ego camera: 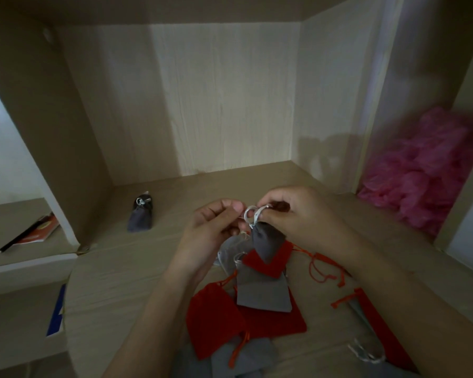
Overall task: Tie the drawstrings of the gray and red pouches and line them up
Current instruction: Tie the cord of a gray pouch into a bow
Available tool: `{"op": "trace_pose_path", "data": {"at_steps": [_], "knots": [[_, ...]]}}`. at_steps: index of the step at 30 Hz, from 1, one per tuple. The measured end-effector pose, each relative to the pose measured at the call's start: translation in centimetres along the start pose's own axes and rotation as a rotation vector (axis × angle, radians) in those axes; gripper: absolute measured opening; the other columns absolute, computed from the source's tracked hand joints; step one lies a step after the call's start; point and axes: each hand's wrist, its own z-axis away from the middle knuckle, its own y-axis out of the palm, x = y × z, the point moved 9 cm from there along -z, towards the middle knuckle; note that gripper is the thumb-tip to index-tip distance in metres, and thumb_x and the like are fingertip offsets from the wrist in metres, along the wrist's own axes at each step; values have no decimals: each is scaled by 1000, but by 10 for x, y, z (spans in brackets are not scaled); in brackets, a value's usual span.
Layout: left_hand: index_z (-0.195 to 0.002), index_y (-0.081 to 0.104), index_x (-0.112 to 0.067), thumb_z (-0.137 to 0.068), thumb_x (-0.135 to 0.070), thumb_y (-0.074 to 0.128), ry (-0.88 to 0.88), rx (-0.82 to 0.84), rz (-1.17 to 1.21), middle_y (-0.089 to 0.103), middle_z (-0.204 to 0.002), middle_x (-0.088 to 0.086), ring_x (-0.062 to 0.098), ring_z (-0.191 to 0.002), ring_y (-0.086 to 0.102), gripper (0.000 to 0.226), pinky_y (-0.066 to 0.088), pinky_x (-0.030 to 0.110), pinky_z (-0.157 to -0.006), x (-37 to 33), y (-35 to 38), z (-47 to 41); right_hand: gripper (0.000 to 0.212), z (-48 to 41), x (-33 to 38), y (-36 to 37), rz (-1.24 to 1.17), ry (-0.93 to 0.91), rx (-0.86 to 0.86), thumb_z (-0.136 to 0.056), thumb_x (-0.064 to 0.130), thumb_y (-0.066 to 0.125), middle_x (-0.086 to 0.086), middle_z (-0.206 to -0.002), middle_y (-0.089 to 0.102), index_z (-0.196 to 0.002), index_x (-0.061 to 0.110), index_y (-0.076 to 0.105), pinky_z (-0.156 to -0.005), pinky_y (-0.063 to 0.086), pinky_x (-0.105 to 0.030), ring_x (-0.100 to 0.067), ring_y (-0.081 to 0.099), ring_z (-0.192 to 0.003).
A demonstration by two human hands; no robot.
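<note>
A gray pouch [266, 241] hangs in the air above the pile, its neck gathered under a looped white drawstring [253, 214]. My left hand [216, 227] pinches the drawstring from the left. My right hand [292, 214] pinches its other side at the top of the pouch. Beneath my hands lies a heap of flat pouches: a red pouch [210, 320] at the front left, a gray pouch [262, 290] in the middle, others red and gray around them. One tied gray pouch [141, 214] lies alone at the back left of the shelf.
The work goes on inside a wooden shelf compartment [224, 105] with side walls close on both sides. Pink crumpled plastic [426, 170] fills the compartment to the right. A booklet and a pencil [30, 233] lie on the lower surface at the left.
</note>
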Motion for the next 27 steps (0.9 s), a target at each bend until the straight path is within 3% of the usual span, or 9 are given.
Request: {"op": "trace_pose_path", "data": {"at_steps": [4, 8, 11, 16, 22, 27], "knots": [[-91, 63, -3, -69, -10, 71, 26, 51, -25, 68, -70, 0, 7, -58, 58, 24, 48, 15, -57, -3, 5, 0, 17, -1, -4, 0, -65, 28, 15, -81, 26, 71, -3, -61, 63, -73, 12, 72, -55, 39, -20, -3, 53, -57], [-95, 58, -4, -58, -2, 73, 109, 18, -128, 69, -76, 0, 7, -70, 64, 40, 53, 18, -66, -10, 8, 2, 10, -2, -11, 0, -173, 104, 22, -81, 28, 71, 14, -55, 62, -72, 24, 72, -56, 39, -9, 8, 54, -56], [-91, 56, -12, -52, -5, 85, 230, -9, -310, 66, -76, -8, 10, -74, 61, 49, 49, 25, -70, -17, 10, 4, 11, -2, -12, 2, -295, 145, 58, -84, 24, 68, 12, -58, 64, -73, 25, 71, -60, 44, -14, 4, 56, -57], [-86, 58, -15, -65, -23, 75, 486, -18, -566, 63, -82, -11, 3, -76, 59, 28, 44, 17, -71, -29, 21, 16, 15, 3, -6, 9, -554, 214, 131, -91, 11, 58, -4, -70, 68, -84, 2, 68, -69, 49, -25, -12, 62, -67], [-87, 66, -18, -73, -23, 72, 578, -53, -493, 66, -82, -7, 7, -77, 61, 16, 47, 19, -72, -40, 19, 21, 24, 3, -6, 6, -693, 232, 127, -94, 14, 53, -4, -70, 67, -75, 8, 66, -75, 48, -29, -14, 62, -72], [-81, 75, -15, -71, -11, 75, 555, -136, -418, 68, -87, 0, 6, -85, 64, 11, 47, 16, -76, -44, 7, 18, 25, 0, -12, 4, -794, 266, 77, -96, 12, 49, -9, -78, 63, -73, 8, 60, -65, 46, -22, -13, 60, -66]]}}
